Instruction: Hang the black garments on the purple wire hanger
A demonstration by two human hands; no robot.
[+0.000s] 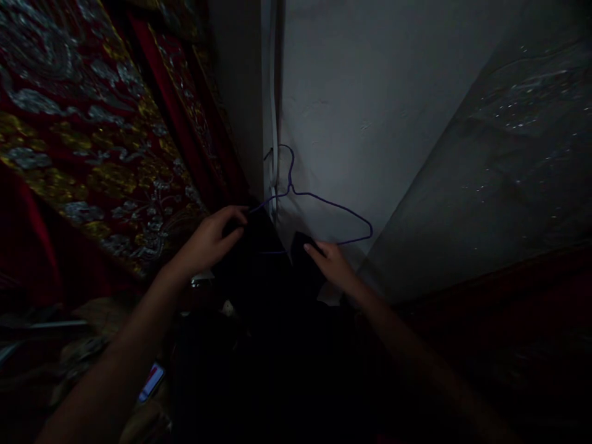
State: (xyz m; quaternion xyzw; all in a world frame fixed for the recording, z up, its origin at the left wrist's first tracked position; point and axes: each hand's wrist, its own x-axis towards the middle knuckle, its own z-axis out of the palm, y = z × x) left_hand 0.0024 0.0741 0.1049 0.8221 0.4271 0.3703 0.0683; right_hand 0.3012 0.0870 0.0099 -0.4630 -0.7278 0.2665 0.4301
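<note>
A thin purple wire hanger (330, 202) is in the middle of the view, its hook at the top beside a pale vertical strip on the wall. Black garment (259, 259) covers the hanger's left shoulder, and my left hand (219, 233) is closed on the cloth there. The hanger's right shoulder is bare. My right hand (330, 262) pinches another part of the black garment near the bottom bar, its thumb on top. Lower down the cloth merges into darkness, so its shape is hidden.
Red fabric with silver and gold embroidery (102, 142) hangs at the left. Behind the hanger is a grey wall (370, 80). Shiny clear plastic sheeting (499, 179) covers the right side. A lit phone (152, 381) lies at the lower left among dim clutter.
</note>
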